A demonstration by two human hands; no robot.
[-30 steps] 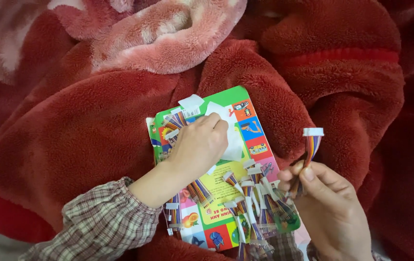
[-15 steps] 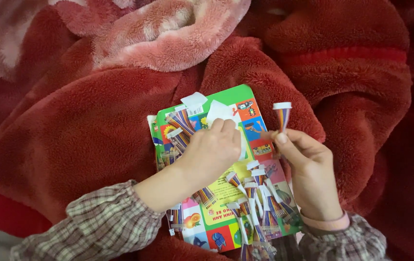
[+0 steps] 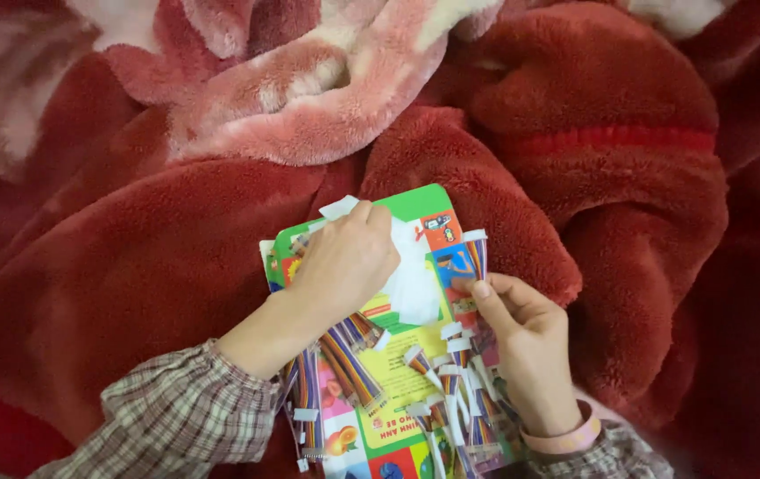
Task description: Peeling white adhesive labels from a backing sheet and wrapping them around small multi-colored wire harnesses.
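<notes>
A colourful picture board with a green border lies on a red fleece blanket. My left hand rests palm down on its upper part, over white paper pieces and bundles of striped wires. My right hand pinches one small bundle of coloured wires with a white connector and holds it upright just above the board's right edge. Several more wire bundles with white connectors lie scattered on the lower part of the board. A longer striped bundle lies under my left wrist.
The thick red blanket surrounds the board in soft folds. A pink and white patterned fold lies above it. A high red ridge rises at the right.
My right hand has carried the wire bundle left and down, from beside the board to its right edge. My left hand has stayed on the board, shifting slightly.
</notes>
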